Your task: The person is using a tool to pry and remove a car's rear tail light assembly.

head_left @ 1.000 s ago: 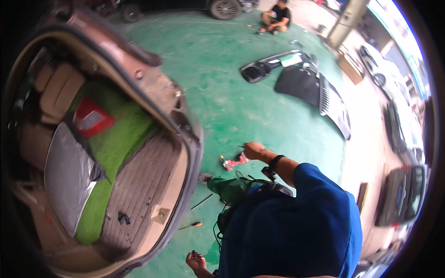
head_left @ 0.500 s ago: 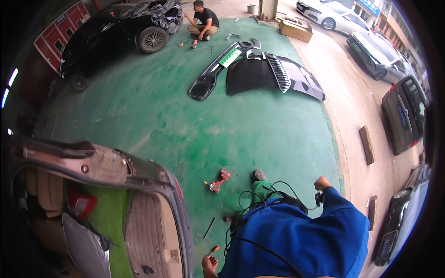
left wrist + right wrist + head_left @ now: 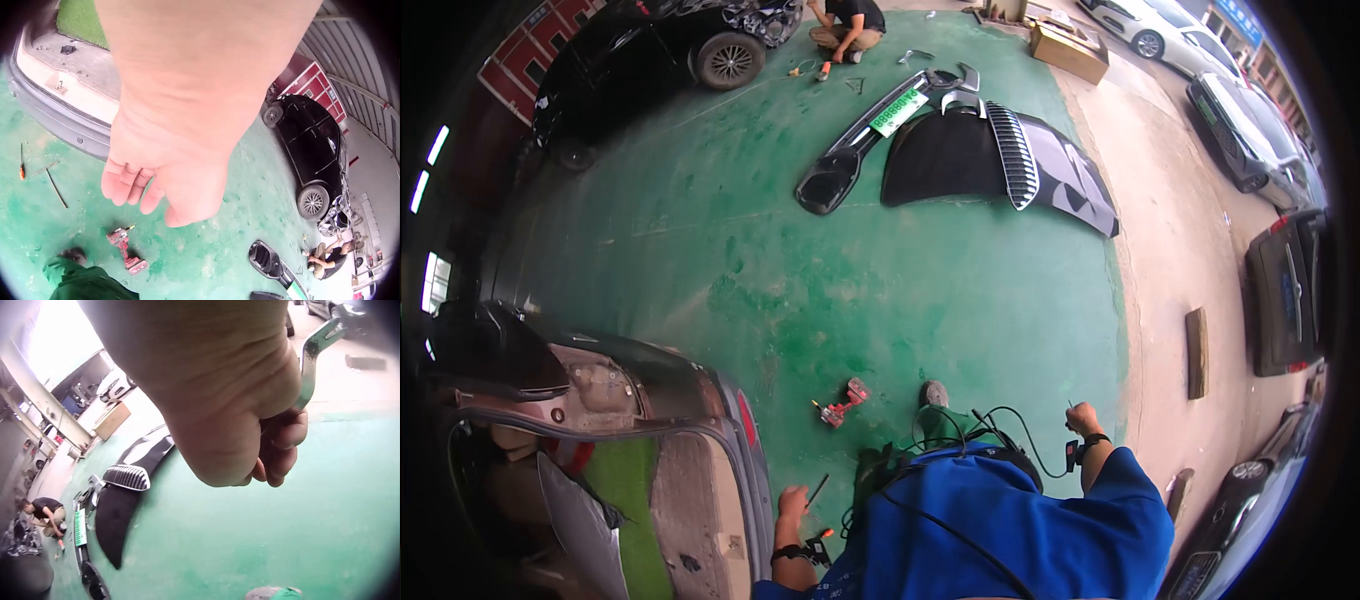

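Observation:
In the right wrist view my right hand (image 3: 231, 437) grips a bent metal pry tool with a forked end (image 3: 310, 359), its lower part hidden in the fingers. The head view has this hand (image 3: 1084, 419) out to the right of the body, over the floor. My left hand (image 3: 793, 502) hangs beside the open car boot (image 3: 700, 490), holding nothing. Its fingers are loosely curled in the left wrist view. Below it on the green floor lie a red cordless impact driver (image 3: 127, 251), a thin dark rod (image 3: 56, 187) and an orange-handled screwdriver (image 3: 22, 170).
A dark bonnet (image 3: 945, 160), a grille (image 3: 1013, 155) and a trim panel with a green plate (image 3: 897, 113) lie ahead on the floor. A person (image 3: 850, 30) squats near a black car (image 3: 640, 65). Cars and wooden blocks (image 3: 1196, 353) line the right side.
The head view has swung away from the boot toward the open floor. My right hand has moved from near the impact driver out to the right. The left hand has come forward beside the boot.

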Demonstrator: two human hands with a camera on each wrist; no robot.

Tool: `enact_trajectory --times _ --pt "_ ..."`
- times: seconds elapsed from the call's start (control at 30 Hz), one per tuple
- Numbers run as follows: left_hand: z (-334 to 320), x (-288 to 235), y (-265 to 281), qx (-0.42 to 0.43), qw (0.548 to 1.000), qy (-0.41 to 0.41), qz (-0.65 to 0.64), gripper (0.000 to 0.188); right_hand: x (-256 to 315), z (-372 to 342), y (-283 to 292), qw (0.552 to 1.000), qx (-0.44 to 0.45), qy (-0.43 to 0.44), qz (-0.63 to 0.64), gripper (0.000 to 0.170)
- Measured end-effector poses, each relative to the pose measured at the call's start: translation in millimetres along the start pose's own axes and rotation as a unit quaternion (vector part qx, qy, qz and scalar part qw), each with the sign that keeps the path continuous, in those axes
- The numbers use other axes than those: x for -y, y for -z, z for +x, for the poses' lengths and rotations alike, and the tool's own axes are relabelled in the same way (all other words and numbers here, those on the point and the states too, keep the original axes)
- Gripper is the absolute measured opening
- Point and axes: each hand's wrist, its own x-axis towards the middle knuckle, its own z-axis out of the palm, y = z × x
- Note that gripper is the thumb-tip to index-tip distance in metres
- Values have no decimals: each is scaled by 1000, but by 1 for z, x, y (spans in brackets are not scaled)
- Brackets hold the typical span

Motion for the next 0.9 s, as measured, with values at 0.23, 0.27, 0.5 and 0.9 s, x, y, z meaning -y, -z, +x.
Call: enact_trajectory --times 0.23,0.27,0.5,0.9 --pt "-22 -24 -5 10 991 131 19 38 125 47 51 989 -40 125 73 32" --pt "-20 -22 -6 16 987 156 21 36 136 58 49 986 -47 137 85 31" --pt "49 1 -4 100 945 305 -57 30 138 77 23 999 33 10 -11 34" --pt "307 -267 26 103 994 34 26 25 316 12 68 998 -45 -53 -3 38"
